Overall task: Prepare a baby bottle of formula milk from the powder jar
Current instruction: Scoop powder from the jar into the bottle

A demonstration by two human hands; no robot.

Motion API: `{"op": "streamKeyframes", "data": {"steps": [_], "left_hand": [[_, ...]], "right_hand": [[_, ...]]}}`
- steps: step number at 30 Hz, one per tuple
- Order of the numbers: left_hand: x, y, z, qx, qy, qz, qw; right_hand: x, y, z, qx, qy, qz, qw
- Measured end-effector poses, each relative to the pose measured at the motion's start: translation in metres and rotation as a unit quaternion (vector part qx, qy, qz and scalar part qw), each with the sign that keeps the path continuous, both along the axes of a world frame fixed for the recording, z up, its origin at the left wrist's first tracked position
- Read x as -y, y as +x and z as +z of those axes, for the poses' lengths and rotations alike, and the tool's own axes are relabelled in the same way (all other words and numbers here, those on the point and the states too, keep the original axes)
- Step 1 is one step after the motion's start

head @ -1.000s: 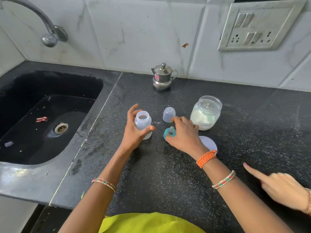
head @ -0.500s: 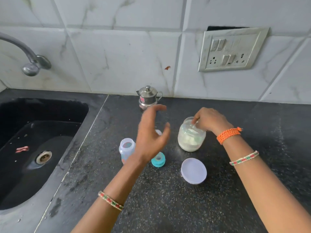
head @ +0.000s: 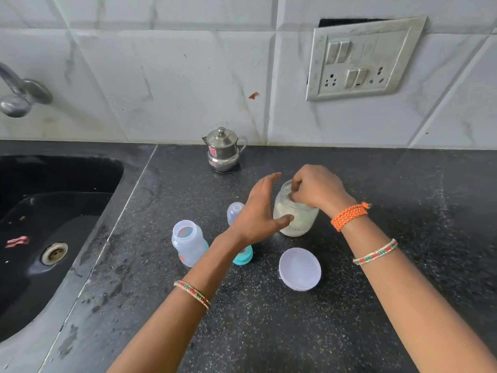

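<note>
The powder jar [head: 298, 220], clear with pale powder inside, stands open on the black counter. My right hand [head: 317, 191] has its fingertips dipped into the jar's mouth; what they pinch is hidden. My left hand [head: 258, 214] is spread open just left of the jar, thumb touching its side. The empty clear baby bottle [head: 188, 243] stands uncapped to the left. Its teal ring with teat [head: 243, 257] sits partly under my left wrist. A clear bottle cap [head: 234, 211] stands behind my left hand. The jar's white lid [head: 300, 269] lies flat in front.
A small steel lidded pot [head: 223, 152] stands against the tiled wall. The black sink [head: 51, 224] lies at the left with a tap [head: 18, 98] above. A switch plate [head: 363, 60] hangs on the wall. The counter [head: 403, 211] stretches to the right.
My left hand left the bottle and moved right to the jar's side. My right hand left the teal ring and reached into the jar's mouth. Another person's hand is gone from view.
</note>
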State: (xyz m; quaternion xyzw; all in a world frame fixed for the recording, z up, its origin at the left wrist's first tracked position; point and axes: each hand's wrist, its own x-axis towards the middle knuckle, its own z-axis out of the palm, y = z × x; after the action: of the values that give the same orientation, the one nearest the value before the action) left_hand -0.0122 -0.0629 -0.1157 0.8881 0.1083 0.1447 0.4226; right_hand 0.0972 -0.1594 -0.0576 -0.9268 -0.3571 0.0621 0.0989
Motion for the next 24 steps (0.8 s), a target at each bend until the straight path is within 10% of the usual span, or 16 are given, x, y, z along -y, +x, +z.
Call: {"op": "streamKeyframes", "data": {"steps": [11, 24], "left_hand": [[0.002, 0.002, -0.006, -0.037, 0.047, 0.033, 0.998], [0.005, -0.001, -0.006, -0.033, 0.027, 0.053, 0.998]], "right_hand": [[0.012, -0.006, 0.002, 0.093, 0.014, -0.049, 0.994], [0.008, -0.013, 0.001, -0.025, -0.042, -0.035, 0.998]]}}
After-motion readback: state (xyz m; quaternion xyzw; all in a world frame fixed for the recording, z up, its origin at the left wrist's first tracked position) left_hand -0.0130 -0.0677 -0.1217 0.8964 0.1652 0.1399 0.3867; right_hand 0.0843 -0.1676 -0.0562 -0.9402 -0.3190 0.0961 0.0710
